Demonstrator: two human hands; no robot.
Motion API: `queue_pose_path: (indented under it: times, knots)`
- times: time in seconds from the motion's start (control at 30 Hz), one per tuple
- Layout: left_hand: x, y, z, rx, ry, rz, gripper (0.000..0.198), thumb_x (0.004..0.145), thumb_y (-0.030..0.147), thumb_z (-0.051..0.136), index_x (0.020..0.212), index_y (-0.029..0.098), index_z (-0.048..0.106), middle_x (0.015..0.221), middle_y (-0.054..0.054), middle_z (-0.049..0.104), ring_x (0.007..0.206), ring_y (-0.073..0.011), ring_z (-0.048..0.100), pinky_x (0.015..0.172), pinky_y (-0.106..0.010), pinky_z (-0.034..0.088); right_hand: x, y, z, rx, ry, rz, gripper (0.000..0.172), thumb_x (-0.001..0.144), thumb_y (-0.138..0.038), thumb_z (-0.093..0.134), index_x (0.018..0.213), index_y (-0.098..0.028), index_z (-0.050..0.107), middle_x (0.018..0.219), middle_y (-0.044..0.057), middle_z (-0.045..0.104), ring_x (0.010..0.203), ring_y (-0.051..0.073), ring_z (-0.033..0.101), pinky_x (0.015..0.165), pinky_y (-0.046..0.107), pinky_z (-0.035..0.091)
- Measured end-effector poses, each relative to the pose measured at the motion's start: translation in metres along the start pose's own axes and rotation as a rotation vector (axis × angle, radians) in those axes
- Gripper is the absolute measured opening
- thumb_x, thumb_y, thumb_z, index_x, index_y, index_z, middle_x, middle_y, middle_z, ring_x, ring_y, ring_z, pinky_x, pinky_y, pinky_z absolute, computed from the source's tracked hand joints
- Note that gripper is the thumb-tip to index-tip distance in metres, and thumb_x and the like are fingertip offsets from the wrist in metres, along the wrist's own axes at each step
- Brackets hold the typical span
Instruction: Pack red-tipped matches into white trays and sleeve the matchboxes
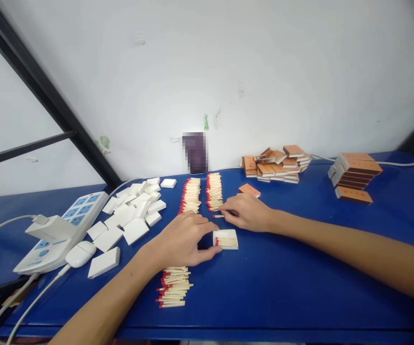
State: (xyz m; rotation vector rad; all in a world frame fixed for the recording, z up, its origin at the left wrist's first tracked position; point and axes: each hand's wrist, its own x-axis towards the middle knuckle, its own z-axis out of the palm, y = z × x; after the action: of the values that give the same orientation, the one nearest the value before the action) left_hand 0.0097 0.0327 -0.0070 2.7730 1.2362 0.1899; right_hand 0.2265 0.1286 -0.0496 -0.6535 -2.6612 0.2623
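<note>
A small white matchbox tray (232,233) lies flat on the blue table with several red-headed matches (225,242) inside. Thumb and index finger of my left hand (188,239) grip the tray's left end. Just above it, my right hand (247,212) is closed in a pinch on a single match (217,216), whose red head points left. Its fingertips are at the near end of a long row of matches (214,191). Left of that runs a second row of matches (191,194), its near end hidden by my left hand. A third bunch (174,287) lies below my left wrist.
White trays (135,230) are heaped at left, beside a power strip (81,215) with cables and a white earphone case (80,254). Orange matchbox sleeves (278,167) are piled at the back, one sleeve (250,190) lying apart. Stacked matchboxes (357,170) stand at right.
</note>
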Motion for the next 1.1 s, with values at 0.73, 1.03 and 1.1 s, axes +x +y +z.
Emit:
queue_pose_path:
  times: [0.73, 1.03, 1.1]
  knots:
    - [0.001, 0.002, -0.003, 0.016, -0.006, -0.011, 0.03, 0.093, 0.045, 0.062, 0.106, 0.02, 0.07, 0.083, -0.004, 0.07, 0.079, -0.0224, 0.066, 0.073, -0.033, 0.047, 0.001, 0.0, -0.002, 0.029, -0.032, -0.018, 0.021, 0.095, -0.019, 0.049, 0.095, -0.016, 0.071, 0.077, 0.004, 0.065, 0.067, 0.015, 0.056, 0.063, 0.027, 0.033]
    - [0.007, 0.01, -0.015, 0.048, -0.059, -0.039, 0.026, 0.09, 0.045, 0.067, 0.098, 0.02, 0.072, 0.08, -0.005, 0.072, 0.075, -0.0238, 0.068, 0.068, -0.032, 0.046, 0.0, 0.001, 0.001, 0.028, -0.004, -0.003, 0.023, 0.094, -0.02, 0.05, 0.104, -0.016, 0.071, 0.089, 0.007, 0.071, 0.076, 0.018, 0.061, 0.067, 0.028, 0.037]
    - [0.01, 0.011, -0.018, 0.052, -0.068, -0.036, 0.024, 0.088, 0.044, 0.068, 0.094, 0.02, 0.072, 0.079, -0.004, 0.072, 0.074, -0.0235, 0.068, 0.067, -0.031, 0.045, 0.0, 0.001, 0.001, 0.026, 0.001, -0.009, 0.023, 0.094, -0.019, 0.05, 0.104, -0.016, 0.071, 0.088, 0.007, 0.071, 0.076, 0.018, 0.061, 0.067, 0.028, 0.037]
